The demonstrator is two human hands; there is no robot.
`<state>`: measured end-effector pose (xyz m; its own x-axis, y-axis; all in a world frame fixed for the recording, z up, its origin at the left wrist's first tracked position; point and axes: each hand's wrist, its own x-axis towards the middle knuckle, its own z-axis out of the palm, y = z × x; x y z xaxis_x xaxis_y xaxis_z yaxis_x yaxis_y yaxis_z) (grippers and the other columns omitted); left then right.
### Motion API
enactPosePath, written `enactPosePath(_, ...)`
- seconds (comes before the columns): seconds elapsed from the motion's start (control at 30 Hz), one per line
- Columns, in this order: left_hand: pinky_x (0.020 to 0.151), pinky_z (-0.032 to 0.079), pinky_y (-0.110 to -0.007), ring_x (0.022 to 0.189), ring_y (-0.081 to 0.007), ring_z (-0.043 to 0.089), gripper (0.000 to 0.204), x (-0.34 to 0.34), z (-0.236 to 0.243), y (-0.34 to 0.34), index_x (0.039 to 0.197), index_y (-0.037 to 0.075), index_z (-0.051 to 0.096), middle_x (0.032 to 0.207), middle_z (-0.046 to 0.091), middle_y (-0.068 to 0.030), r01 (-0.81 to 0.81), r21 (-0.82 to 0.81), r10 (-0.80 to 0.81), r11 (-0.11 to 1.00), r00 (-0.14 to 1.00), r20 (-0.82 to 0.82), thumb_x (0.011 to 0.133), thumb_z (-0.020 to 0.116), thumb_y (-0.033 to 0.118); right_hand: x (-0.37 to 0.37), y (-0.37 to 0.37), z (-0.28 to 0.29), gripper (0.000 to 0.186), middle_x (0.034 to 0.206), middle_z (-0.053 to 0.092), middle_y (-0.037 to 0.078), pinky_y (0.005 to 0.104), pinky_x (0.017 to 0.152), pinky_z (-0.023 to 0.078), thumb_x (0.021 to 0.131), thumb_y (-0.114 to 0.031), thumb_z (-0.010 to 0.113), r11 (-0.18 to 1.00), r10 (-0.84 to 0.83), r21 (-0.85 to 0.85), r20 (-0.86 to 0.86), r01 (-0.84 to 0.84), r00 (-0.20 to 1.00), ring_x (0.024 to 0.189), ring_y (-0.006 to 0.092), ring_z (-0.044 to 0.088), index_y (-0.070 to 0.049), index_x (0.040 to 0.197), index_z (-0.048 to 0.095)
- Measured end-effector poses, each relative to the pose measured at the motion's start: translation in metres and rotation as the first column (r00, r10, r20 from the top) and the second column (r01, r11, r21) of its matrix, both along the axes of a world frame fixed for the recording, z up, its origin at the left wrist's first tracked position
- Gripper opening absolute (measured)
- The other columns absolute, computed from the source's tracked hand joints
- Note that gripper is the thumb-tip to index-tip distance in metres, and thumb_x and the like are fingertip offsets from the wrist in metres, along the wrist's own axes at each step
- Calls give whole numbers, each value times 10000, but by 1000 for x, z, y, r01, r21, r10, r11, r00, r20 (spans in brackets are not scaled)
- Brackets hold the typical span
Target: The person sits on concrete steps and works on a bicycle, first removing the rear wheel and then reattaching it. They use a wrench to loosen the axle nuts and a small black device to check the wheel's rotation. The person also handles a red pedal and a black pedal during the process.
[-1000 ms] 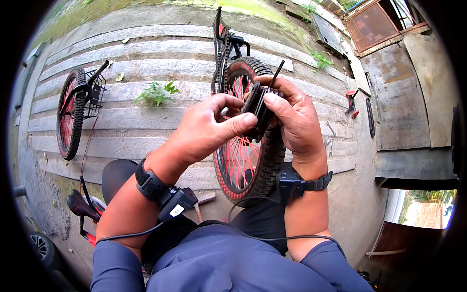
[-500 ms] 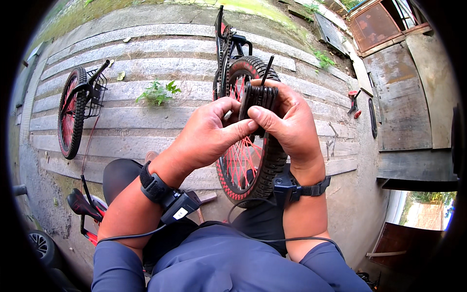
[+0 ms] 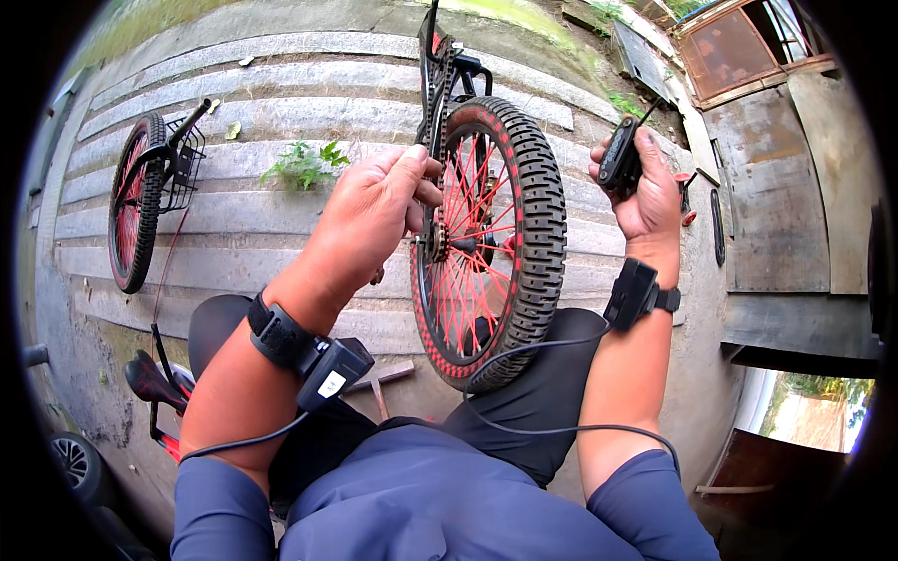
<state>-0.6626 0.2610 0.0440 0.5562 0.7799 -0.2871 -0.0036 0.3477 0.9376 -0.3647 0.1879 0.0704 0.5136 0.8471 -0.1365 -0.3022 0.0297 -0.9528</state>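
Note:
My right hand (image 3: pixel 655 201) is lifted to the right, wrapped round a black folding multi-tool (image 3: pixel 620 161). One thin hex key sticks up from that tool. My left hand (image 3: pixel 374 201) is closed in a pinch, thumb against the fingers, just left of the bicycle's rear wheel (image 3: pixel 541 220); whatever it may hold is hidden. The wheel stands upright between my legs, with red spokes and a knobbly black tyre. Beside it are a small sprocket (image 3: pixel 440 241) and the chain (image 3: pixel 438 93), running away from me.
At left lies a red-spoked wheel (image 3: pixel 140 215) with a fork and a wire basket (image 3: pixel 183 168). A weed (image 3: pixel 304 166) grows between stone slabs. Nearer are a black saddle (image 3: pixel 152 379) and a car wheel (image 3: pixel 77 465). Wooden panels (image 3: pixel 767 178) stand at right.
My hands have parted. The multi-tool, held by both before, is now in my right hand alone, off to the right. My left hand has moved slightly left and its fingers have closed.

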Motion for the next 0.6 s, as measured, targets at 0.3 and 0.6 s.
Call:
enactPosePath(0.3, 668, 519, -338, 735, -194, 673, 303, -3, -13, 26, 1148, -3, 592, 824, 701, -104, 284, 542, 75, 791, 835, -545, 1024, 507, 261, 42, 9, -95, 278, 886, 668, 69, 309, 597, 572, 944, -197, 622, 855, 218, -480, -13, -197, 976, 678, 150, 668, -21, 1154, 577)
enactPosePath(0.6, 658, 522, -373, 743, -238, 679, 217, 1, -9, 59, 1069, 4, 616, 799, 691, -129, 435, 530, 40, 728, 745, -666, 1000, 522, 187, 33, -3, -121, 331, 976, 682, 60, 333, 710, 541, 903, -106, 670, 625, 515, -715, 78, -312, 854, 787, 146, 623, -13, 1215, 612)
